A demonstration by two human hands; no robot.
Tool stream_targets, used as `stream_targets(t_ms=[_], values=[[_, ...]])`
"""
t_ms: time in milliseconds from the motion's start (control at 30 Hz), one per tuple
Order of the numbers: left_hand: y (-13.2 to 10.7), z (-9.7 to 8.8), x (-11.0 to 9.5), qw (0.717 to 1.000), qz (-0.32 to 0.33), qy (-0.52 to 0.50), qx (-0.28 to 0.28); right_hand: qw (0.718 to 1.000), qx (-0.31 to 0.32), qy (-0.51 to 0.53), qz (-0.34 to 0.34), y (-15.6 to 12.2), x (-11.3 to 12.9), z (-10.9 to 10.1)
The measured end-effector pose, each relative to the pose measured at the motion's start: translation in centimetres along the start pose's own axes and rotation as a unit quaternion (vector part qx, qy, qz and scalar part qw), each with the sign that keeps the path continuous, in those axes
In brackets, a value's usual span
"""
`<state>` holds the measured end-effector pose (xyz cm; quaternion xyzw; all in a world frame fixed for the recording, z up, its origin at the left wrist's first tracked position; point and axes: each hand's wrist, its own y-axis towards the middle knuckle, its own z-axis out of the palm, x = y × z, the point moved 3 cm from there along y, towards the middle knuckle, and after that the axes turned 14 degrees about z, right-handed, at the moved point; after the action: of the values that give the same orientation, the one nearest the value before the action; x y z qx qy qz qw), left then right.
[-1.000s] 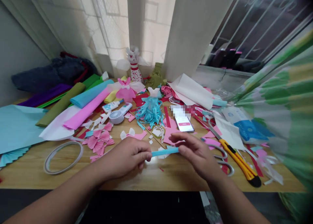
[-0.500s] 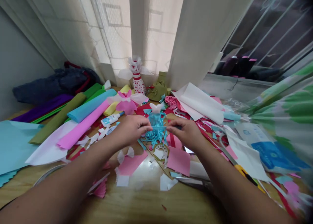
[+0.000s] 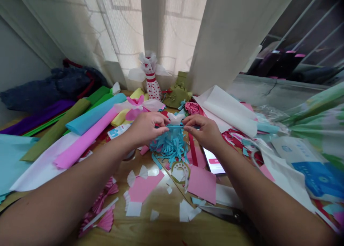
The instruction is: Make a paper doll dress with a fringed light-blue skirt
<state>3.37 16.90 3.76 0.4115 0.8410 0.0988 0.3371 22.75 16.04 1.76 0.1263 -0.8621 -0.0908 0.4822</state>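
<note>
Between my two hands stands a blue fringed paper figure (image 3: 170,145) with a white paper piece (image 3: 176,117) at its top. A thin blue paper strip (image 3: 176,126) runs across just below the white piece. My left hand (image 3: 145,129) pinches the strip's left end between thumb and fingers. The other end is pinched in the fingertips of my right hand (image 3: 203,130). Whether the strip touches the figure behind it, I cannot tell. A tape roll (image 3: 180,170) lies in front of the figure, and a lit phone (image 3: 214,162) is under my right wrist.
Rolls of coloured crepe paper, one pink (image 3: 86,138), lie at the left near a glue bottle (image 3: 117,130). Behind stand a red-dotted paper figure (image 3: 153,88) and a green one (image 3: 177,95). Scissors (image 3: 223,213), pink paper (image 3: 202,184) and a tissue pack (image 3: 309,170) lie right.
Both hands have risen with the blue strip, from in front of the fringe up to just below the white piece. The camera view has shifted slightly, and more of the phone shows.
</note>
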Motion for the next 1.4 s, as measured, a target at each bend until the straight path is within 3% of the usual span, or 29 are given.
stream_targets(t_ms=[467, 633, 767, 867, 967, 1167, 1267, 1400], values=[[0.5, 0.2, 0.7, 0.999, -0.017, -0.031, -0.003, 0.996, 0.009, 0.071, 0.048, 0.8, -0.8, 0.7], [0.4, 0.0, 0.8, 0.999, -0.015, -0.031, 0.006, 0.997, 0.019, 0.069, 0.041, 0.7, -0.7, 0.6], [-0.5, -1.2, -0.1, 1.000, 0.010, 0.018, 0.016, 0.998, 0.034, 0.051, 0.011, -0.3, 0.5, -0.2], [-2.3, -2.1, -2.2, 0.995, 0.038, 0.087, 0.040, 0.999, 0.042, -0.002, -0.015, -2.4, 2.2, -1.0], [-5.2, -1.6, -4.8, 0.989, 0.023, 0.098, 0.104, 0.994, 0.091, -0.034, 0.047, -5.7, 3.6, -1.1], [-10.9, 2.8, -9.5, 0.984, 0.041, 0.056, 0.166, 0.954, 0.162, 0.050, 0.247, -13.1, 3.7, 0.2], [-12.6, 4.7, -10.6, 0.979, 0.035, 0.064, 0.192, 0.939, 0.164, 0.077, 0.292, -16.2, 2.8, 0.7], [-14.0, 6.0, -11.2, 0.979, 0.022, 0.027, 0.199, 0.937, 0.144, 0.090, 0.306, -19.1, 2.0, 0.8]])
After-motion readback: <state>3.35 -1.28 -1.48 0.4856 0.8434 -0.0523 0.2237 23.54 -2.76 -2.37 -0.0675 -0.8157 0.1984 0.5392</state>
